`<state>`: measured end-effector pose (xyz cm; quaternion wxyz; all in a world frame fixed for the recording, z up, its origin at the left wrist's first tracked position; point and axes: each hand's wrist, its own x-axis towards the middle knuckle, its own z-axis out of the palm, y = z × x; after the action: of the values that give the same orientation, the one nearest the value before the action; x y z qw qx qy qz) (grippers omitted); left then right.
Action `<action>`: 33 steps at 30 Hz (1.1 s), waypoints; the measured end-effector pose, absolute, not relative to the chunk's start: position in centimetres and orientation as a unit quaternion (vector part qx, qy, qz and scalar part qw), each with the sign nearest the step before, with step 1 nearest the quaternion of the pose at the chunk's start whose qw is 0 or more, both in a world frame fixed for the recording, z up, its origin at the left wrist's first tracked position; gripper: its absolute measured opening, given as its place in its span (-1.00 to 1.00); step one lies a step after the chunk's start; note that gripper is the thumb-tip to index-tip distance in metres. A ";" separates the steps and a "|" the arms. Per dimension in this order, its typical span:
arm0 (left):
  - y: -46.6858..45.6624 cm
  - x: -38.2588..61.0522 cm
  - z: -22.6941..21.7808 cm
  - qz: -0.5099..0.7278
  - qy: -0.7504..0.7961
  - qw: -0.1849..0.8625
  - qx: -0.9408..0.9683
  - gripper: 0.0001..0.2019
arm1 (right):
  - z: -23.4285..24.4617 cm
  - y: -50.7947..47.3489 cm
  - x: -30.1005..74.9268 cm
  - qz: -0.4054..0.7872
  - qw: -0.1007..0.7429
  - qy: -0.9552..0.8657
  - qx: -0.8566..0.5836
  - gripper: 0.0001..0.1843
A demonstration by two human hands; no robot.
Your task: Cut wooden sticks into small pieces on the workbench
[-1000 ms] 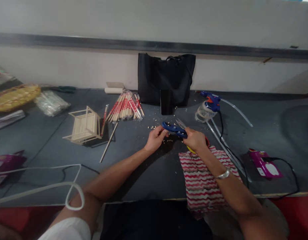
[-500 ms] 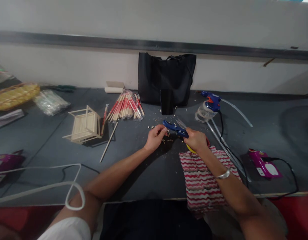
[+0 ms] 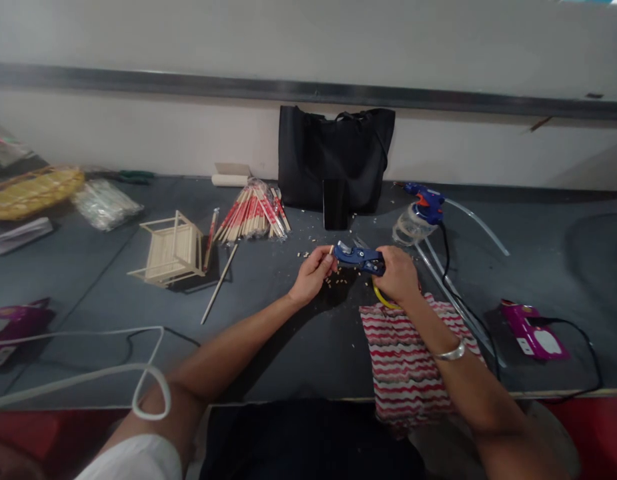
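Note:
My right hand [image 3: 397, 273] is closed round the handles of a blue hand cutter [image 3: 361, 257], whose metal jaw points left. My left hand [image 3: 313, 272] pinches a short wooden stick [image 3: 331, 251], its pale end showing beside the jaw. Whether the jaw touches the stick is hard to tell. Small cut wood bits [image 3: 338, 281] lie scattered on the dark table under and around both hands. Beneath my right hand shows a yellow loop handle [image 3: 383, 295], partly covered. A red and white wavy-striped cloth [image 3: 408, 360] lies below my right forearm.
A small stick-built frame [image 3: 175, 253], a loose stick [image 3: 219, 285] and wrapped chopsticks [image 3: 253, 210] lie left. A phone [image 3: 335, 205] leans on a black bag [image 3: 333, 153] behind. A blue glue gun [image 3: 425, 203] and a purple power box [image 3: 533, 331] with cables stand right.
The blue cutter has turned in my right hand, so its metal jaw now shows near my left fingertips. The stick's end has come into view in my left hand.

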<state>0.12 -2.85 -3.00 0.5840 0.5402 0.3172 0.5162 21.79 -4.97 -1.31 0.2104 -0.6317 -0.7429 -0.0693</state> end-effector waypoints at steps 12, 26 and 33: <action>-3.0 0.0 -2.9 0.490 0.304 0.580 0.575 -0.49 | -0.9 -5.3 21.3 -0.068 0.170 -0.761 -0.622 -0.52; -3.1 -0.3 -2.5 0.446 0.339 0.555 0.615 -0.52 | -0.5 -5.6 21.0 -0.045 0.152 -0.758 -0.633 -0.49; -3.1 -0.2 -2.7 0.453 0.326 0.556 0.616 -0.55 | -0.2 -5.8 20.7 -0.044 0.132 -0.755 -0.641 -0.50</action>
<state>-0.23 -3.07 -2.74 0.5559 0.6164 0.3257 0.4527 20.66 -5.77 -0.22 0.1319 -0.6410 -0.7549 -0.0440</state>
